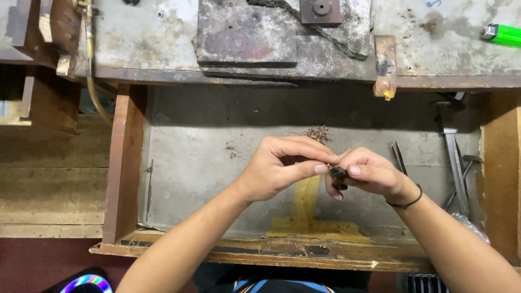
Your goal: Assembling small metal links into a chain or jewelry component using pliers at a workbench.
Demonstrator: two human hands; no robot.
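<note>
Grey, scuffed metal lined the open wooden bench drawer (pixel 184 163) above which both hands met. The right hand (pixel 369 174) pinched a small dark pliers-like tool (pixel 338 173), its long axis running down toward the palm. The left hand (pixel 282 165), thumb and forefinger pressed together, pinched a tiny wire piece (pixel 329 165) at the tool's tip, lying between the two hands and touching both.

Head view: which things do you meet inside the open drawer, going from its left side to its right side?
Thin metal pick → small wire scraps → left hand → right hand → tweezers → long metal tools.
</note>
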